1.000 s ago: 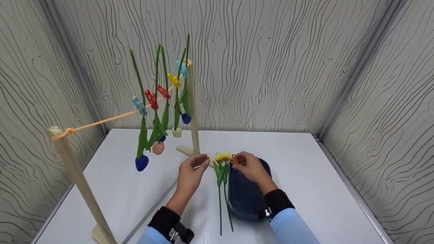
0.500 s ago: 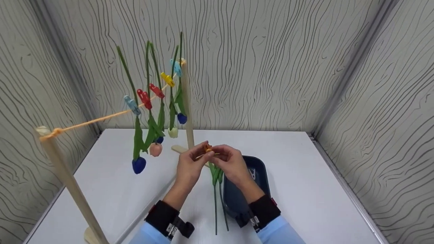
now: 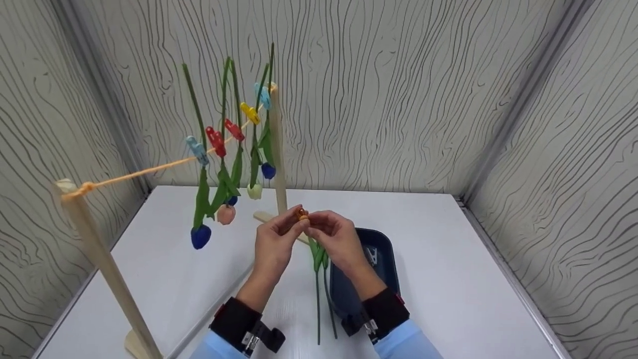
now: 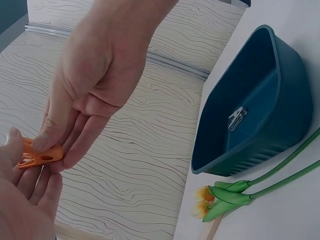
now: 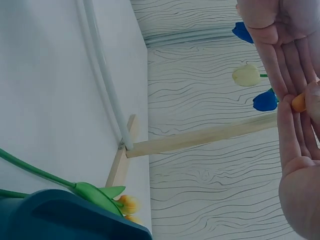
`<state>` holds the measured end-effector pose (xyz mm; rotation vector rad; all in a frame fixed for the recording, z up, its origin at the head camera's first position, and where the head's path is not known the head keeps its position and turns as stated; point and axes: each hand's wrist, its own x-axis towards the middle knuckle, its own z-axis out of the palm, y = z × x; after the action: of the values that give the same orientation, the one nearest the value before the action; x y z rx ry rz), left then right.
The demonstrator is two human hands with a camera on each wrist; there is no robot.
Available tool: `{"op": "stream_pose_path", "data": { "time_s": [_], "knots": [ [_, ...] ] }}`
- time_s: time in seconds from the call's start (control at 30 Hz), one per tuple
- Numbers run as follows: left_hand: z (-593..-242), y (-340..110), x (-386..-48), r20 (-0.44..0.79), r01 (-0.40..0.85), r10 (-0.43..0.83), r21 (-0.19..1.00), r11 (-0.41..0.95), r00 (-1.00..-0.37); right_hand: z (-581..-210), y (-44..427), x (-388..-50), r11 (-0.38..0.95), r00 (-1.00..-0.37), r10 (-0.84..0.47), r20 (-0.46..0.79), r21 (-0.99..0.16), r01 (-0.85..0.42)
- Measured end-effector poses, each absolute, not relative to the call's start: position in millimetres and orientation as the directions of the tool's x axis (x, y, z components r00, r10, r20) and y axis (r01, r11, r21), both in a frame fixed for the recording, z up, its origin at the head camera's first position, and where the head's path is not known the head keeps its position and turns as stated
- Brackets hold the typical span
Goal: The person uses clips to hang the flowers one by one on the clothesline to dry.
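Note:
An orange clothespin (image 3: 302, 214) is held up in front of me between both hands. My left hand (image 3: 273, 244) pinches it from the left, and my right hand (image 3: 341, 244) pinches it from the right. In the left wrist view the right thumb lies over the clothespin (image 4: 42, 155), with the left thumb at its end. Only a small orange part of the clothespin (image 5: 299, 103) shows in the right wrist view. Below the hands, two yellow artificial tulips (image 4: 225, 199) lie on the table; the hands hide their blooms in the head view.
A dark blue tray (image 3: 386, 259) holds a pale clothespin (image 3: 371, 255). At left an orange cord (image 3: 142, 172) runs between wooden posts (image 3: 112, 274). Several tulips, such as a blue one (image 3: 201, 237) and a pink one (image 3: 226, 214), hang head-down from clothespins on it.
My right hand has moved left from over the tray, bringing the orange clothespin to my left hand. Both hands now hold it. In the last half second they have barely shifted.

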<state>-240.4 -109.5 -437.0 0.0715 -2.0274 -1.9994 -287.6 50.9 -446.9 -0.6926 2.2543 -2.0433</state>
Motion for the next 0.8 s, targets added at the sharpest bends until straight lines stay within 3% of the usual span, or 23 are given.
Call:
{"op": "stream_pose_path", "data": {
  "time_s": [0.6, 0.7, 0.8],
  "knots": [
    [-445, -113, -243, 0.206, 0.219, -0.423, 0.975, 0.018, -0.883, -460, 47, -299, 0.07, -0.853, -0.43, 0.296, -0.931, -0.358],
    [-445, -118, -245, 0.21, 0.228, -0.45, 0.974, 0.016, -0.868, -468, 49, -310, 0.208, -0.824, -0.468, 0.319, -0.866, -0.454],
    [-444, -123, -246, 0.227, 0.248, -0.458, 0.969, 0.015, -0.859, -482, 49, -323, 0.489, -0.778, -0.561, 0.283, -0.645, -0.587]
  ]
}}
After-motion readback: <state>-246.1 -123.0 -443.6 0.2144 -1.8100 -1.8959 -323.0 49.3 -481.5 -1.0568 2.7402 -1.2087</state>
